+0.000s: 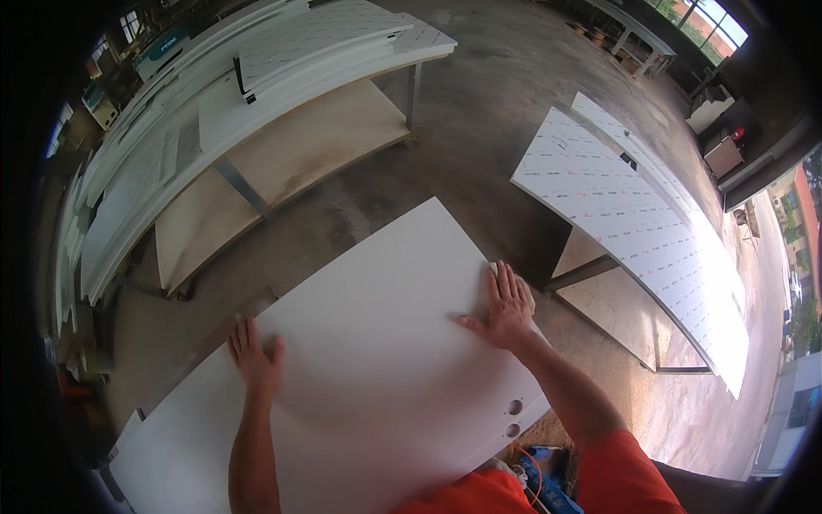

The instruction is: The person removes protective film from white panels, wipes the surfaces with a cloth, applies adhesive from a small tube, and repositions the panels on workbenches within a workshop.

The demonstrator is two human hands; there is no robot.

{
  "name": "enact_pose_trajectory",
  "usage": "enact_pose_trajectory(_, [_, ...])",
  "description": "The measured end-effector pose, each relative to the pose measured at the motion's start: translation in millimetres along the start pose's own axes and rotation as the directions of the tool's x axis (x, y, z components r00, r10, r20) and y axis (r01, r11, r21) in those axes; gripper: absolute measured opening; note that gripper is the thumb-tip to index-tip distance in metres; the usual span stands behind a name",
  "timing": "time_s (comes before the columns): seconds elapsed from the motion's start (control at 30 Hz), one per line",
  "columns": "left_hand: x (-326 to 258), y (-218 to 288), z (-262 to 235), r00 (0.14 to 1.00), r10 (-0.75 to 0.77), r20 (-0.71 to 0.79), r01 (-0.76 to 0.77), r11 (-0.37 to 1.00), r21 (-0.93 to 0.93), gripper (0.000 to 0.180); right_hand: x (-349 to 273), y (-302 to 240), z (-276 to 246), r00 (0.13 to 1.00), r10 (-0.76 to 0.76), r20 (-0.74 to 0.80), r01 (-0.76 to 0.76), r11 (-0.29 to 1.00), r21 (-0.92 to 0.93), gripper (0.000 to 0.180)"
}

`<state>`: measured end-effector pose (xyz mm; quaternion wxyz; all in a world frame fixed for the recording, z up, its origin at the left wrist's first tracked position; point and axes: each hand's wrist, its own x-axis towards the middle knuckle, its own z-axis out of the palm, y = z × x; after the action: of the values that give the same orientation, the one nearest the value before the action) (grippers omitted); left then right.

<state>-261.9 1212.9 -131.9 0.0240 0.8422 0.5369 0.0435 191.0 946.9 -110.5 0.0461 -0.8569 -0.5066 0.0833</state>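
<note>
A white panel lies flat in front of the person, two round holes near its close right edge. The left hand rests open on it, palm down, by its left edge; the right hand lies open and flat at its right edge. Beyond the panel stands a surface stacked with white boards; to the panel's right, printed sheets lean over a frame. Concrete floor lies between. The panel's near end is cut off; blue clutter beneath is unclear.
</note>
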Motion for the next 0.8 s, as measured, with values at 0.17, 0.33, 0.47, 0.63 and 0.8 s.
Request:
enact_pose_trajectory(0.17, [8, 4, 0, 0.998, 0.026, -0.049, -0.028, 0.999, -0.038, 0.083, 179, -55, -1, 0.992, -0.115, -0.054, 0.119, 0.990, 0.073, 0.121])
enact_pose_trajectory(0.33, [5, -2, -6, 0.997, 0.014, -0.070, -0.018, 0.998, -0.066, 0.074, 193, -193, 1, 0.925, -0.352, 0.143, 0.344, 0.936, 0.079, 0.121])
enact_pose_trajectory(0.47, [1, -32, 17, 0.984, -0.053, -0.172, 0.004, 0.962, -0.274, 0.052, 63, -349, 43, 0.628, -0.762, 0.160, 0.690, 0.640, 0.339, 0.109])
enact_pose_trajectory(0.63, [1, -24, 16, 0.975, -0.125, -0.186, 0.047, 0.926, -0.375, 0.040, 47, -257, 41, 0.778, -0.610, 0.150, 0.579, 0.789, 0.205, 0.102])
enact_pose_trajectory(0.8, [-1, -17, 13, 0.969, -0.135, -0.205, 0.080, 0.964, -0.255, 0.039, 89, -64, 17, 0.965, 0.136, -0.223, -0.087, 0.972, 0.217, 0.102])
